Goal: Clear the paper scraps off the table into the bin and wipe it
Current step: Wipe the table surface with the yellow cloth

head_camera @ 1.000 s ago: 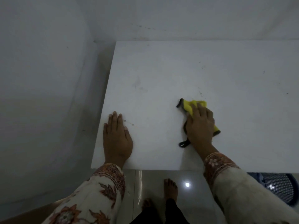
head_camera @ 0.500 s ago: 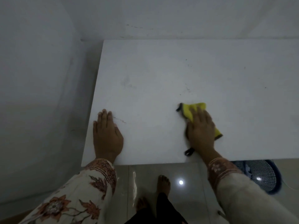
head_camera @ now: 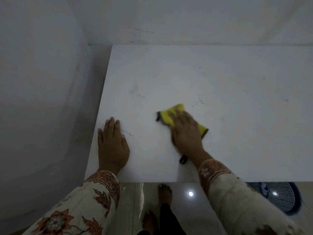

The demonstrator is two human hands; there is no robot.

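Where right hand [head_camera: 185,133] presses: cloth [head_camera: 166,116], up-left.

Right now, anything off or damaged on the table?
Nothing damaged. Only faint dark scuff marks remain on the table beside the left hand, and specks beyond the yellow cloth under the right hand.

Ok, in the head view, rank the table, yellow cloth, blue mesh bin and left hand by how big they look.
1. Table: largest by far.
2. Blue mesh bin, though partly hidden under the table edge.
3. Left hand.
4. Yellow cloth, mostly covered by the right hand, so unsure.
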